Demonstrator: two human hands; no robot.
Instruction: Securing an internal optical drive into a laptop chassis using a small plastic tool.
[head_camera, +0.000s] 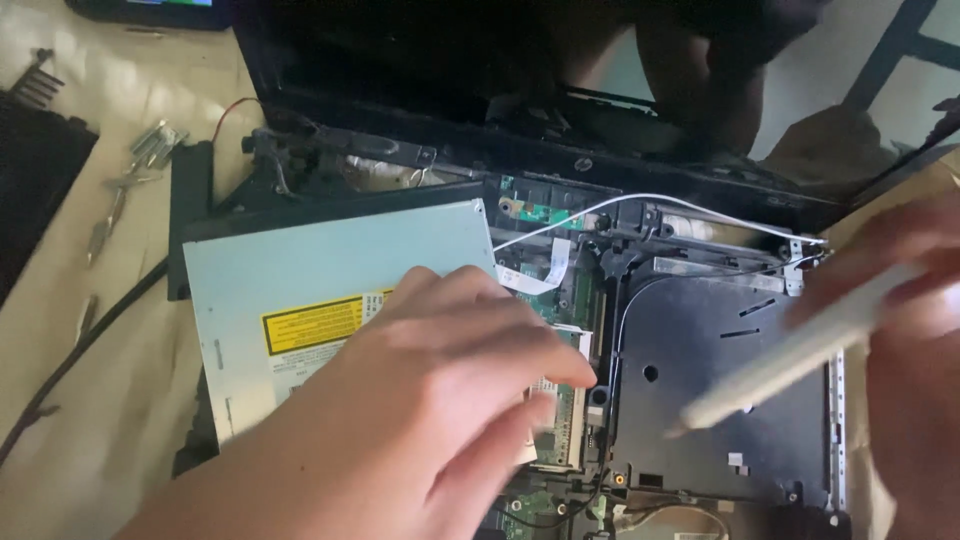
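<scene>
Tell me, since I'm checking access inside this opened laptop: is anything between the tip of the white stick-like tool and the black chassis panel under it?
Nothing visible. The blurred white stick-like tool in the right hand has its tip over the bare black chassis panel. The thin white cable runs farther up; the left hand is off to the side.

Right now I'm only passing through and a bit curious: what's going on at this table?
A person has an opened laptop in front of them, with the inner boards and cables bare. The left hand reaches over the silver optical drive, its fingers down at the green circuit board in the middle. The right hand holds a pale, blurred stick-like tool pointed at the dark plastic base. Small metal bits lie on the table to the left.
</scene>
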